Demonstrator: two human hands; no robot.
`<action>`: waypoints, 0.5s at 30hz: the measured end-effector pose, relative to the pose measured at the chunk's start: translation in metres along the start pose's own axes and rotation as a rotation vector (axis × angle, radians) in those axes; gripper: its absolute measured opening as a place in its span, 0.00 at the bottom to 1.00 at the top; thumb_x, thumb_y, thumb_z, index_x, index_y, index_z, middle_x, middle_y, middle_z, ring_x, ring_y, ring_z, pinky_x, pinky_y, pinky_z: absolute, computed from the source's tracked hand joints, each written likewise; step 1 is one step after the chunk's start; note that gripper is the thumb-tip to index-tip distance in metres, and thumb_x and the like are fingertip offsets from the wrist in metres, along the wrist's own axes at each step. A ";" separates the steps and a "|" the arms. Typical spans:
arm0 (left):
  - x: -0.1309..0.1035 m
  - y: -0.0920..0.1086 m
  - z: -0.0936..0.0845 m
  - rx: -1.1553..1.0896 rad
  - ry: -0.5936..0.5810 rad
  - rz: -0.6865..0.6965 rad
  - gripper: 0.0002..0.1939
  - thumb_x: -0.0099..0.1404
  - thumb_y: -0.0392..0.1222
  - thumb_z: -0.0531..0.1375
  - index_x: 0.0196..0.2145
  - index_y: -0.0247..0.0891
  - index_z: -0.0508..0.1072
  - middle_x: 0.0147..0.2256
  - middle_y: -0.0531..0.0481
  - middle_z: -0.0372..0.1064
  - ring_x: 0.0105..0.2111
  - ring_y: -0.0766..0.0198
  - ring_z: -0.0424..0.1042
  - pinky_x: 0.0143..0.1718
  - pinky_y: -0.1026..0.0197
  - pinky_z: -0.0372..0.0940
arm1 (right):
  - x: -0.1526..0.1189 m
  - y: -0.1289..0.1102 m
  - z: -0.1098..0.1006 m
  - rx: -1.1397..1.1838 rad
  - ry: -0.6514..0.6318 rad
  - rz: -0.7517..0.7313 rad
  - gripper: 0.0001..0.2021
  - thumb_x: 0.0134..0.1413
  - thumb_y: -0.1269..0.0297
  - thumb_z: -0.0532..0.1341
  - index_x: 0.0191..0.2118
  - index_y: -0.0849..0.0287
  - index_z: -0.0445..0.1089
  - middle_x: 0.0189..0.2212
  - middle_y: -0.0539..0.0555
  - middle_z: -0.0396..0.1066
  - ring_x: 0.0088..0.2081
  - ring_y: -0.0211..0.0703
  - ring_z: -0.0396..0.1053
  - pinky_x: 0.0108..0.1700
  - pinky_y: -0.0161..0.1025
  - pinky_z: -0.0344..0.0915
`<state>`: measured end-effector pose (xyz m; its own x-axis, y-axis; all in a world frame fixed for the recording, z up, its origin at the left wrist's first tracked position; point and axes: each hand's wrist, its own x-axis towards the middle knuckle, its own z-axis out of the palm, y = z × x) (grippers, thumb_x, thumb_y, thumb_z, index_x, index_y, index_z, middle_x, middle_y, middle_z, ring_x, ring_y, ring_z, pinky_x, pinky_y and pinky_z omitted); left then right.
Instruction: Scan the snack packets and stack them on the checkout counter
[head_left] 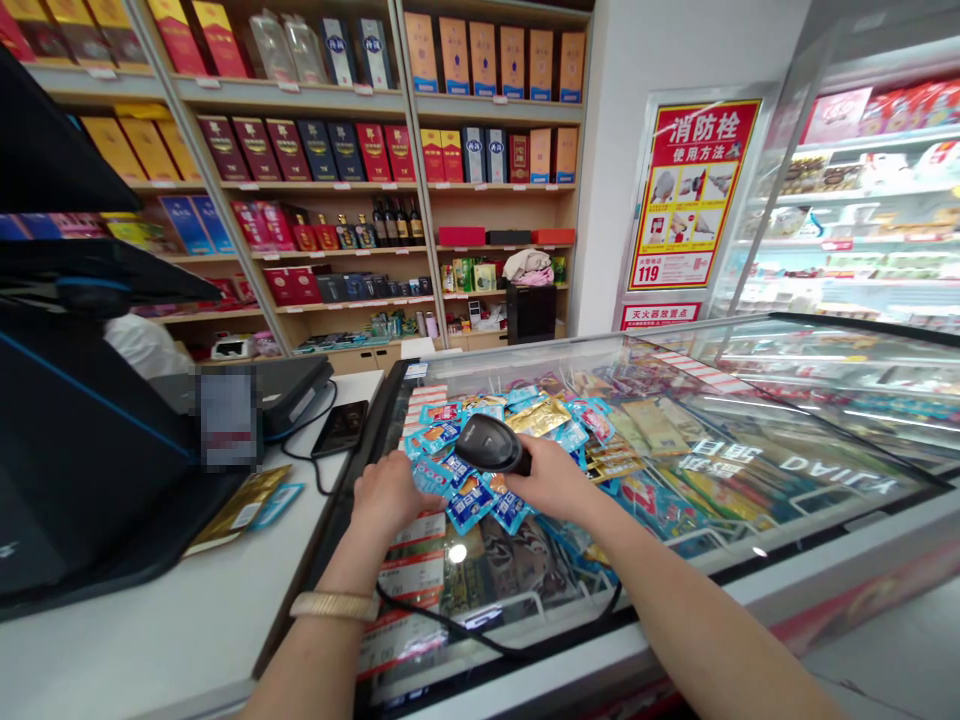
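Observation:
Wrapped round a black barcode scanner [491, 443], my right hand [551, 478] holds it over a pile of small snack packets [470, 503]. The scanner's head points to the left. My left hand [394, 490] is closed at the pile's left edge, its fingers on a blue packet [431, 477]. Most packets are blue with orange or white print. A gold packet [541, 416] lies at the back of the heap. All of them rest on the glass lid [525, 590] of a chest freezer. The scanner's black cable [480, 640] loops across the glass below my hands.
At left, a white counter [202, 620] bears a dark checkout machine [82, 450], a phone [341, 428] and a gold packet [240, 510]. Shelves of boxed bottles [322, 150] line the back wall. A white-sleeved person [146, 345] is partly hidden behind the machine. Lit shelves stand far right.

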<state>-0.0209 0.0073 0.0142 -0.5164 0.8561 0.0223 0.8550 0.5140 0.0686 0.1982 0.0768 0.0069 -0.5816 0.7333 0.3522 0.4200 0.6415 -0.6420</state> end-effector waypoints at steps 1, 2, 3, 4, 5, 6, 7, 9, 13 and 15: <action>-0.001 0.000 -0.001 0.005 -0.006 0.005 0.39 0.43 0.57 0.67 0.49 0.32 0.69 0.49 0.31 0.70 0.51 0.40 0.68 0.48 0.49 0.63 | 0.000 0.000 0.000 -0.004 -0.002 0.005 0.13 0.43 0.68 0.61 0.39 0.57 0.73 0.33 0.53 0.76 0.35 0.46 0.71 0.36 0.34 0.61; -0.001 0.000 -0.002 0.009 -0.012 0.012 0.38 0.43 0.57 0.67 0.49 0.34 0.70 0.48 0.31 0.72 0.51 0.39 0.68 0.48 0.49 0.63 | 0.000 0.000 0.000 -0.008 -0.005 0.009 0.13 0.43 0.68 0.62 0.39 0.57 0.73 0.33 0.53 0.76 0.35 0.45 0.71 0.36 0.34 0.60; -0.002 0.000 -0.002 0.011 -0.016 0.023 0.36 0.43 0.58 0.67 0.48 0.35 0.71 0.46 0.32 0.73 0.51 0.39 0.68 0.47 0.48 0.63 | 0.000 0.000 0.000 -0.010 -0.005 0.012 0.13 0.43 0.68 0.62 0.39 0.57 0.73 0.33 0.53 0.76 0.35 0.45 0.71 0.36 0.34 0.60; -0.002 -0.001 -0.003 0.009 -0.014 0.035 0.34 0.43 0.57 0.66 0.47 0.37 0.72 0.44 0.34 0.74 0.50 0.39 0.69 0.47 0.48 0.63 | 0.000 0.000 0.000 -0.010 -0.005 0.014 0.13 0.43 0.68 0.62 0.39 0.57 0.73 0.33 0.53 0.76 0.35 0.45 0.71 0.36 0.34 0.60; -0.002 -0.002 -0.003 0.005 -0.010 0.049 0.32 0.44 0.57 0.66 0.45 0.39 0.72 0.43 0.35 0.75 0.50 0.40 0.69 0.46 0.48 0.63 | 0.000 0.000 0.000 -0.007 -0.004 0.013 0.13 0.43 0.68 0.62 0.39 0.57 0.73 0.33 0.53 0.76 0.35 0.46 0.71 0.36 0.34 0.61; -0.001 -0.003 -0.003 -0.003 -0.006 0.064 0.30 0.44 0.56 0.66 0.44 0.41 0.73 0.43 0.37 0.75 0.49 0.40 0.70 0.46 0.48 0.63 | 0.000 -0.001 -0.001 -0.001 -0.003 0.011 0.13 0.43 0.68 0.62 0.39 0.57 0.73 0.33 0.53 0.76 0.35 0.46 0.72 0.36 0.34 0.61; -0.001 -0.005 -0.003 -0.015 -0.007 0.081 0.27 0.45 0.55 0.66 0.43 0.42 0.73 0.43 0.38 0.76 0.49 0.41 0.70 0.46 0.48 0.62 | 0.000 -0.001 -0.001 0.006 -0.002 0.007 0.13 0.43 0.68 0.62 0.39 0.57 0.73 0.33 0.53 0.76 0.35 0.46 0.72 0.36 0.34 0.61; 0.001 -0.009 -0.004 -0.053 -0.013 0.115 0.22 0.48 0.52 0.65 0.41 0.43 0.73 0.43 0.40 0.76 0.48 0.42 0.71 0.47 0.48 0.62 | -0.001 -0.002 -0.002 0.018 -0.001 -0.001 0.13 0.43 0.68 0.62 0.39 0.57 0.73 0.33 0.53 0.76 0.36 0.47 0.72 0.36 0.35 0.61; 0.009 -0.017 -0.004 -0.213 0.094 0.109 0.13 0.55 0.49 0.60 0.37 0.41 0.73 0.39 0.41 0.77 0.45 0.45 0.74 0.46 0.49 0.63 | 0.000 -0.002 -0.002 0.014 0.005 0.000 0.14 0.42 0.69 0.62 0.40 0.57 0.73 0.35 0.53 0.76 0.38 0.48 0.72 0.37 0.35 0.62; 0.014 -0.020 0.000 -0.384 0.209 0.090 0.14 0.57 0.50 0.57 0.37 0.39 0.72 0.37 0.41 0.77 0.42 0.47 0.75 0.44 0.51 0.65 | 0.000 -0.002 -0.002 0.020 0.004 0.005 0.14 0.42 0.70 0.62 0.40 0.57 0.73 0.35 0.53 0.76 0.38 0.48 0.72 0.37 0.35 0.62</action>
<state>-0.0447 0.0089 0.0135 -0.4730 0.8468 0.2431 0.8377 0.3468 0.4219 0.1989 0.0754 0.0097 -0.5767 0.7373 0.3518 0.4090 0.6333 -0.6570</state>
